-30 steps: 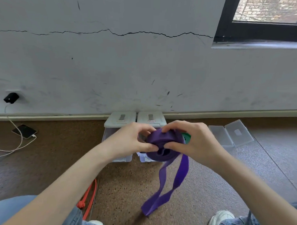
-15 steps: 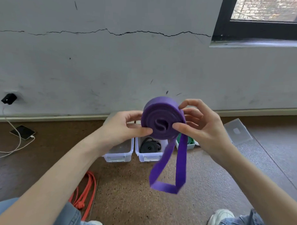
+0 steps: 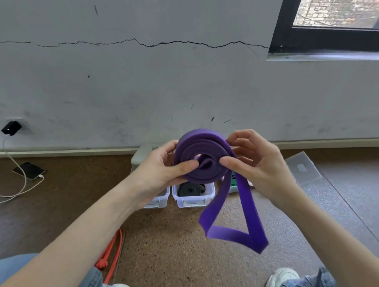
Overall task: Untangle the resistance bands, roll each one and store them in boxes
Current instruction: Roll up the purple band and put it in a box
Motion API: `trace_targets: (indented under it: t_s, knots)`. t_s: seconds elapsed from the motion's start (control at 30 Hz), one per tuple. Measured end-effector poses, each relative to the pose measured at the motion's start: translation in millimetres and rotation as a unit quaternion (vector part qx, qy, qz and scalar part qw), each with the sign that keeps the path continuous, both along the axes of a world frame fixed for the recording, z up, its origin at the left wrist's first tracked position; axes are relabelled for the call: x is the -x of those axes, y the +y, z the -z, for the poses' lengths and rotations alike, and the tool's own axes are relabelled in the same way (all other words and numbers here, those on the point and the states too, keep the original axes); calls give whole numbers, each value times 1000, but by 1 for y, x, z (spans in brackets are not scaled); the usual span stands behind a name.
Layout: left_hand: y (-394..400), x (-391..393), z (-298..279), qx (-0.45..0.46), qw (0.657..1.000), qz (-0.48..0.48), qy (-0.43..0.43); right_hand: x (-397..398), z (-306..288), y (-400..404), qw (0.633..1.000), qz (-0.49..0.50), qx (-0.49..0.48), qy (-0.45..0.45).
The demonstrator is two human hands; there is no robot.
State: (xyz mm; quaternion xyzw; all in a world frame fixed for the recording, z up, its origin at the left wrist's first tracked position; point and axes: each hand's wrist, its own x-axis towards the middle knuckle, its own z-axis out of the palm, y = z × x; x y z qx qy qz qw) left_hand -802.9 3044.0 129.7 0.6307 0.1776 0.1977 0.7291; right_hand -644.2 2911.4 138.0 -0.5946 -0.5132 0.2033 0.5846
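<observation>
A grey wall with a long horizontal crack (image 3: 144,43) is filling the background above a brown speckled floor (image 3: 169,250), with a dark-framed window (image 3: 329,38) at the upper right. In front of the wall, both hands are holding a purple resistance band (image 3: 202,156) up in the air, most of it wound into a flat coil. The left hand (image 3: 159,170) is gripping the coil's left side, thumb lying across its face and fingers curled behind. The right hand (image 3: 256,165) is pinching the right edge, thumb on the front, fingers bent behind. The unrolled tail is hanging down from the coil as a loose loop above the floor.

Below the coil, clear plastic boxes are sitting on the floor by the wall: the middle box (image 3: 193,197) is holding a rolled black band (image 3: 190,189), and a green band (image 3: 233,179) is partly showing in the box to its right. An orange band (image 3: 111,254) is lying on the floor near the left knee. A phone (image 3: 29,170) is lying at the left, plugged into a white cable.
</observation>
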Motion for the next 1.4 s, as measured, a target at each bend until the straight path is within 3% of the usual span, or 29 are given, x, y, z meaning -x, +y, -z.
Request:
trace_targets:
  t_s: [0.13, 0.2, 0.23, 0.33, 0.4, 0.5, 0.63, 0.73, 0.8, 0.93, 1.07, 1.17, 1.3, 1.4]
  knots:
    - [4, 1, -4, -185, 975, 54, 112, -6, 5, -3, 977, -17, 62, -205]
    - [-2, -1, -2, -242, 959, 68, 128, -2, 11, -3, 973, -27, 73, -215]
    - [-4, -1, -1, -257, 957, 63, 123, 0, 12, -2, 983, -33, 67, -169]
    - [1, 4, -7, -163, 985, 16, 46, -2, 8, -2, 998, -48, 39, 22]
    - [6, 5, -12, -65, 998, -23, -10, -1, 8, -1, 997, -44, 17, 67]
    - [8, 5, -13, -39, 999, -20, -11, 1, 6, 1, 999, -30, 10, 36]
    - [9, 7, -15, -171, 980, 45, 86, -1, 4, 1, 998, -32, 31, -48]
    - [-5, -3, -5, -225, 968, 42, 99, 5, 11, 2, 991, -39, 54, -114]
    - [-11, -7, 2, -262, 962, 10, 73, 5, 14, 4, 994, -35, 42, -92]
    - [-1, -6, -3, -79, 993, -62, -58, -1, 16, 3, 997, -30, 72, -4]
    - [3, -5, -7, 47, 989, -83, -113, 6, 17, 6, 995, -47, 81, 20]
    - [-4, -5, -4, 60, 987, -98, -112, 15, 19, 8, 995, -51, 64, 54]
    - [-8, -3, 1, 60, 990, -84, -96, 16, 22, 8, 998, -1, 66, 4]
    - [0, 1, -3, -72, 994, -72, -25, 7, 16, 5, 998, -38, 56, -11]
